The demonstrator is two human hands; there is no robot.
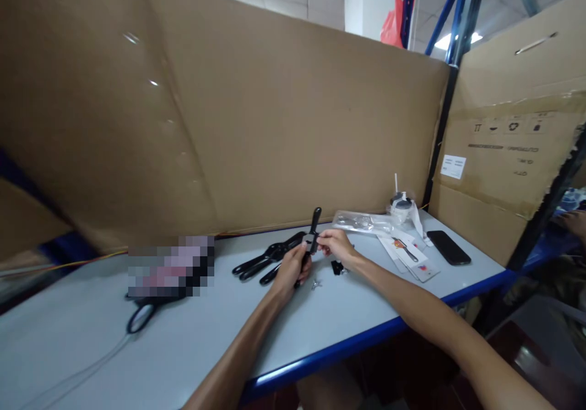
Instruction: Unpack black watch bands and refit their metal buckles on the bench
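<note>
My left hand (290, 268) is wrapped round a black-handled tool (315, 218) with a grey middle part, one black handle pointing up and away. At the grey part, the fingers of my right hand (336, 243) are pinched together; whatever they may hold is too small to make out. Beside my left hand lie several similar black-handled tools (274, 252), partly hidden by it. Small shiny metal pieces (315, 284) rest on the table just in front of the hands. Under my right wrist sit small black pieces (337, 268).
On the white table (201, 343), printed cards (409, 256), a black phone (448, 248), clear plastic packaging (361, 221) and a wrapped cup with a straw (401, 202) lie to the right. A blurred-out item (171, 269) with a cord loop lies left. Cardboard walls (297, 117) stand behind.
</note>
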